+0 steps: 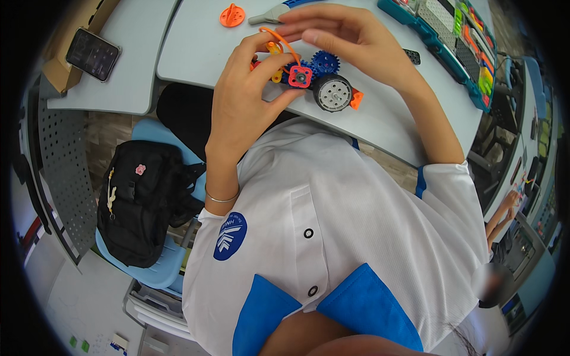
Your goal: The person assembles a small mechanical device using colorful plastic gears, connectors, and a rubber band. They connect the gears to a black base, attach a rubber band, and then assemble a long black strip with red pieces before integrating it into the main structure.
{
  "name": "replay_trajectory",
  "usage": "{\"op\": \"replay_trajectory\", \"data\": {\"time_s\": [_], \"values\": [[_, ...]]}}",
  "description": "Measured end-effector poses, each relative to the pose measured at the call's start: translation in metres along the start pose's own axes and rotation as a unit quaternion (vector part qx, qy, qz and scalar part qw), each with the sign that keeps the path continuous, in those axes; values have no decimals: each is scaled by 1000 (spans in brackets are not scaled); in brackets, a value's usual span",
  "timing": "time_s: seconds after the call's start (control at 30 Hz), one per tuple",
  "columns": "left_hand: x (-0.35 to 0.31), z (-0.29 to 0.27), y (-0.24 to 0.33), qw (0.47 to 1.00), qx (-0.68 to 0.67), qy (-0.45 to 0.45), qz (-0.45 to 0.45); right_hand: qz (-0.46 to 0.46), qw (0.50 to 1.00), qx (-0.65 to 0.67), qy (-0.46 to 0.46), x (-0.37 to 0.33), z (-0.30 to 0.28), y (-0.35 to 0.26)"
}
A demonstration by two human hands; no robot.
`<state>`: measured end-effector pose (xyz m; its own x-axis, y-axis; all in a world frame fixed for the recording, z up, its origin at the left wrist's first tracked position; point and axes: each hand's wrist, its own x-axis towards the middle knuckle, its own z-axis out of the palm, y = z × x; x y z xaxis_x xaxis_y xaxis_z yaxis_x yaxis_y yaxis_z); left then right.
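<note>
Head view: the left hand point(240, 98) is closed around a small toy assembly point(309, 80) of coloured plastic parts, held just above the near edge of the pale grey table point(196, 41). The assembly shows a blue gear point(325, 61), a red square block point(300, 76), a grey wheel point(332, 93) on its right side and an orange band point(279, 38) looping up from it. The right hand point(338, 32) hovers over the far side of the assembly, fingers loosely curled, fingertips pinching near the band. Farther on the table lie an orange disc point(232, 15) and a grey tool point(270, 15). A parts tray point(457, 65) sits to the right. A black backpack point(139, 202) rests on a blue chair point(154, 273) at the left, and a phone point(92, 54) lies on the far-left table.
</note>
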<state>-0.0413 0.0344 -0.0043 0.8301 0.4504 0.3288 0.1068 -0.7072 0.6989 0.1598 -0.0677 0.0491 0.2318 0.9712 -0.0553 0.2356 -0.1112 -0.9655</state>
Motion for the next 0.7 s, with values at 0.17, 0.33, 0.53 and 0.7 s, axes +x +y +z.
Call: {"op": "replay_trajectory", "data": {"time_s": [0.17, 0.33, 0.53, 0.7], "values": [[0, 1, 1, 1000, -7, 4, -1, -2, 975, -221, -36, -13, -17, 10], [-2, 3, 0, 1000, -17, 8, -6, 21, 975, -192, -107, -16, -16, 14], [-3, 0, 3, 1000, -24, -3, -1, 83, 974, -169, -129, -16, -18, 12], [-3, -2, 3, 1000, -18, -11, 1, 55, 976, -162, -136, -17, -19, 12]]}}
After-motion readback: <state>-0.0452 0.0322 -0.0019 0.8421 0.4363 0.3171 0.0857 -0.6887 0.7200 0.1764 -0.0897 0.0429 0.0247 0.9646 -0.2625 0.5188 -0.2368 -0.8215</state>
